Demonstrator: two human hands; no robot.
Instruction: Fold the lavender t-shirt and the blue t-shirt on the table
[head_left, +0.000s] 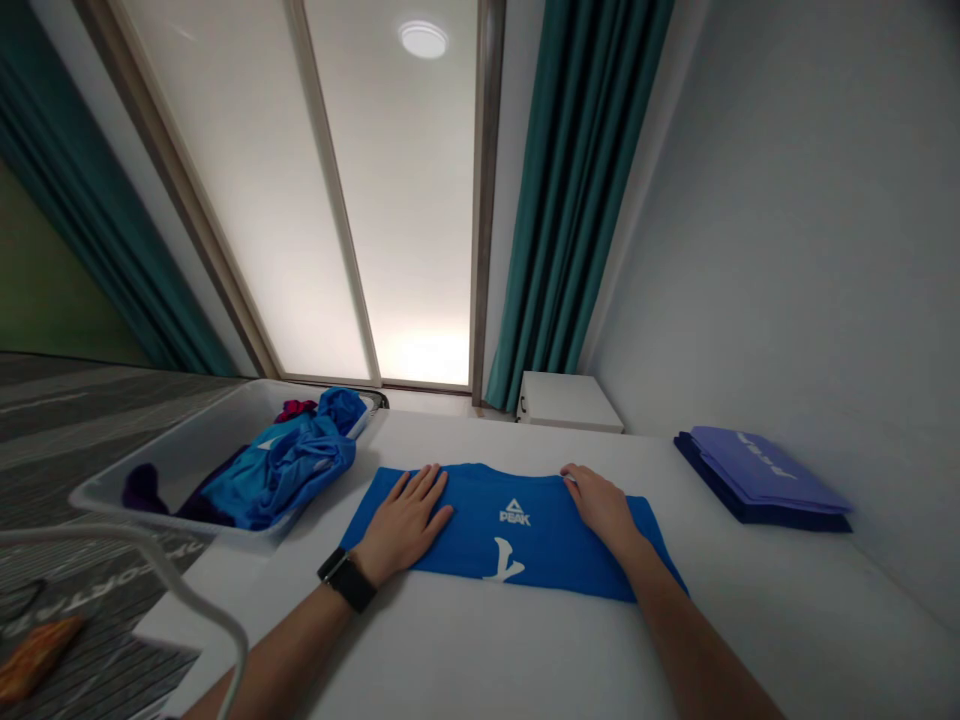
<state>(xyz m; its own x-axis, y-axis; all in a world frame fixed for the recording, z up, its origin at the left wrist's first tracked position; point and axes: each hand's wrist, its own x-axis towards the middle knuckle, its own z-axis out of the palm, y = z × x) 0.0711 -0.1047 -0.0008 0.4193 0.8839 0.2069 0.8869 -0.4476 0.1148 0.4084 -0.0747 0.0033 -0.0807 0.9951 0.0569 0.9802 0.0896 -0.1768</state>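
A bright blue shirt (517,530) with a white PEAK logo lies folded into a flat rectangle on the white table (480,650). My left hand (409,515) lies flat on the shirt's left end, fingers stretched out; a black watch sits on that wrist. Over on the shirt's right end my right hand (600,503) presses palm down, fingers extended toward the far edge. Neither hand holds anything.
A white bin (187,450) at the left holds crumpled blue and purple clothes (289,462). A stack of folded purple and navy shirts (761,475) sits at the right by the wall. A small white cabinet (566,400) stands behind the table near teal curtains.
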